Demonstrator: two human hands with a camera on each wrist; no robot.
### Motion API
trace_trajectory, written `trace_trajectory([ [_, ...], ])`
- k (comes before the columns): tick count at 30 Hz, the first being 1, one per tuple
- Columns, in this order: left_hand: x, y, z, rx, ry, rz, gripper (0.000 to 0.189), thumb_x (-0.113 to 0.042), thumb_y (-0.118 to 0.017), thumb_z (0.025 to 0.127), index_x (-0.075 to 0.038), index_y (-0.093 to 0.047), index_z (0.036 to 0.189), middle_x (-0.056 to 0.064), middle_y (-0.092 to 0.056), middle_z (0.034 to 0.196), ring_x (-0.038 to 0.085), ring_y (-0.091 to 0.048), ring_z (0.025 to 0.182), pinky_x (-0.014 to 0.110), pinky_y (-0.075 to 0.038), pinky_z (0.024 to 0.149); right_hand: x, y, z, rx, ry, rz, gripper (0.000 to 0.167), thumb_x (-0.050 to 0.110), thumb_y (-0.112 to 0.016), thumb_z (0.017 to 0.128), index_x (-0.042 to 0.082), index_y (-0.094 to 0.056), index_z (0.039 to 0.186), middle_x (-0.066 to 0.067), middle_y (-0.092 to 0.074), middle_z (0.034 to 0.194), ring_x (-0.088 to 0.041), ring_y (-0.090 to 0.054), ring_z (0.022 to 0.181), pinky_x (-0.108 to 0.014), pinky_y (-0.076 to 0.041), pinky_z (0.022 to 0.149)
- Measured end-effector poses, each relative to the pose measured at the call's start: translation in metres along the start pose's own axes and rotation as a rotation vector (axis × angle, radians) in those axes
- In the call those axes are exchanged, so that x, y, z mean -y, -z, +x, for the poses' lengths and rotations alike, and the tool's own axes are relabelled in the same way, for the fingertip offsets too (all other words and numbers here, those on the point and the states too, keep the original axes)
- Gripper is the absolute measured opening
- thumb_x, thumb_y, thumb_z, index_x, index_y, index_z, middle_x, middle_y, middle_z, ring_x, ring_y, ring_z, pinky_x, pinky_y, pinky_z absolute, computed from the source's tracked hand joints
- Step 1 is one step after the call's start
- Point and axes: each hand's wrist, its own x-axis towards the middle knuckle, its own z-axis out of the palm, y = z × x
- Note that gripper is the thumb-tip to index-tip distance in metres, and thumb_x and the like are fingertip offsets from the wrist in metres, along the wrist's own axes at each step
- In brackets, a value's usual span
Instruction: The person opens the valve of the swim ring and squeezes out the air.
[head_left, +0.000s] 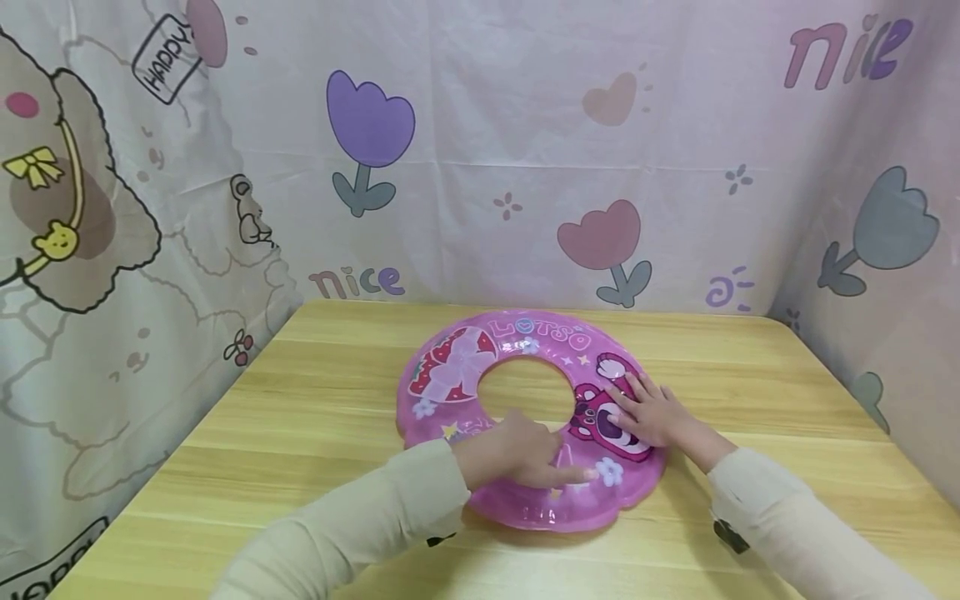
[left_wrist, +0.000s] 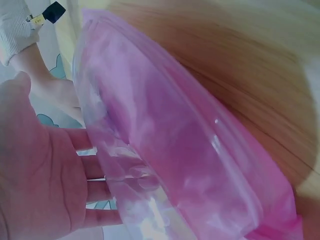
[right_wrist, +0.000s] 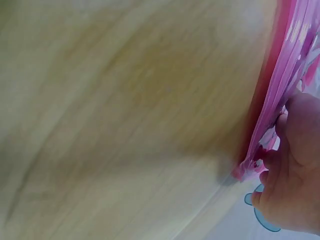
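Observation:
A pink inflatable swim ring lies on the wooden table, printed with a bear, strawberries, small flowers and "LOTSO" lettering. My left hand reaches over the ring's near part, its fingers extended across the top surface. In the left wrist view, the palm of that hand faces the camera beside the ring's pink side wall, fingertips at its upper surface. Spread over the bear print on the ring's right side, my right hand rests with its fingers apart. The right wrist view has this hand against the ring's edge.
The light wooden table extends on all sides of the ring. Behind it and at both sides hangs a pale curtain with printed tulips, hearts and "nice" lettering. A small dark object sits under the right sleeve's cuff.

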Motion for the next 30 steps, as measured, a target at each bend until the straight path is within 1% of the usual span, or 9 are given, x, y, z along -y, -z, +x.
trace_trajectory([
  [2, -0.001, 0.000, 0.002, 0.004, 0.003, 0.000, 0.084, -0.075, -0.016, 0.086, -0.018, -0.035, 0.144, 0.000, -0.062, 0.126, 0.018, -0.056, 0.120, 0.042, -0.040, 0.102, -0.001, -0.001, 0.000, -0.011, 0.001, -0.005, 0.056, 0.038, -0.046, 0.096, 0.006, -0.037, 0.141, -0.035, -0.022, 0.146, -0.054, -0.015, 0.134, -0.069, -0.017, 0.105],
  [6, 0.004, -0.004, 0.004, -0.006, -0.002, -0.006, 0.080, -0.074, -0.016, 0.086, -0.021, -0.038, 0.142, 0.002, -0.064, 0.122, 0.019, -0.058, 0.116, 0.038, -0.042, 0.101, -0.001, -0.003, 0.000, -0.059, 0.033, -0.036, 0.055, 0.036, -0.047, 0.095, 0.004, -0.040, 0.139, -0.034, -0.027, 0.144, -0.054, -0.021, 0.133, -0.067, -0.020, 0.105],
  [9, 0.012, -0.005, 0.003, -0.025, -0.005, -0.057, 0.075, -0.072, -0.019, 0.088, -0.023, -0.042, 0.140, 0.003, -0.064, 0.121, 0.020, -0.059, 0.115, 0.037, -0.043, 0.100, -0.001, -0.004, 0.001, -0.127, 0.084, -0.062, 0.052, 0.030, -0.050, 0.094, -0.001, -0.043, 0.136, -0.033, -0.033, 0.141, -0.052, -0.027, 0.131, -0.064, -0.024, 0.106],
  [12, 0.025, -0.006, 0.001, -0.055, -0.012, -0.135, 0.072, -0.069, -0.022, 0.090, -0.021, -0.045, 0.138, 0.004, -0.057, 0.131, 0.021, -0.052, 0.124, 0.039, -0.038, 0.107, 0.001, -0.002, 0.001, -0.194, 0.142, -0.083, 0.050, 0.022, -0.054, 0.092, -0.004, -0.045, 0.133, -0.033, -0.038, 0.139, -0.050, -0.032, 0.130, -0.061, -0.026, 0.106],
  [16, 0.053, -0.011, -0.002, -0.150, -0.045, -0.196, 0.066, -0.060, -0.025, 0.095, -0.015, -0.045, 0.138, 0.007, -0.047, 0.141, 0.026, -0.040, 0.134, 0.045, -0.026, 0.114, 0.006, 0.000, -0.002, -0.238, 0.191, -0.045, 0.048, 0.021, -0.054, 0.092, -0.005, -0.046, 0.132, -0.031, -0.040, 0.138, -0.048, -0.034, 0.130, -0.060, -0.027, 0.107],
  [18, 0.070, -0.013, -0.005, -0.228, -0.068, -0.211, 0.061, -0.053, -0.027, 0.097, -0.011, -0.044, 0.138, 0.011, -0.043, 0.144, 0.031, -0.034, 0.137, 0.048, -0.021, 0.115, 0.011, 0.001, -0.006, -0.241, 0.204, 0.014, 0.049, 0.025, -0.052, 0.094, -0.005, -0.046, 0.133, -0.030, -0.039, 0.139, -0.048, -0.033, 0.130, -0.059, -0.027, 0.107],
  [24, 0.123, -0.027, -0.012, -0.429, -0.024, -0.322, 0.050, -0.036, -0.033, 0.099, -0.009, -0.037, 0.142, 0.016, -0.030, 0.150, 0.038, -0.021, 0.141, 0.052, -0.015, 0.115, 0.025, -0.008, -0.020, -0.228, 0.252, 0.214, 0.057, 0.031, -0.048, 0.095, -0.001, -0.036, 0.140, -0.026, -0.032, 0.146, -0.046, -0.029, 0.134, -0.059, -0.025, 0.108],
  [27, 0.140, -0.037, -0.012, -0.453, 0.025, -0.397, 0.049, -0.032, -0.033, 0.100, -0.008, -0.035, 0.143, 0.019, -0.029, 0.150, 0.039, -0.019, 0.141, 0.055, -0.013, 0.115, 0.029, -0.014, -0.027, -0.189, 0.266, 0.258, 0.063, 0.035, -0.048, 0.095, 0.000, -0.028, 0.144, -0.025, -0.025, 0.150, -0.045, -0.024, 0.136, -0.060, -0.023, 0.108],
  [30, 0.150, -0.050, -0.011, -0.425, 0.072, -0.404, 0.051, -0.032, -0.031, 0.100, -0.007, -0.032, 0.144, 0.023, -0.024, 0.150, 0.042, -0.017, 0.140, 0.057, -0.011, 0.114, 0.032, -0.019, -0.030, -0.120, 0.244, 0.293, 0.070, 0.040, -0.047, 0.094, 0.002, -0.021, 0.147, -0.024, -0.017, 0.152, -0.045, -0.019, 0.138, -0.061, -0.019, 0.110],
])
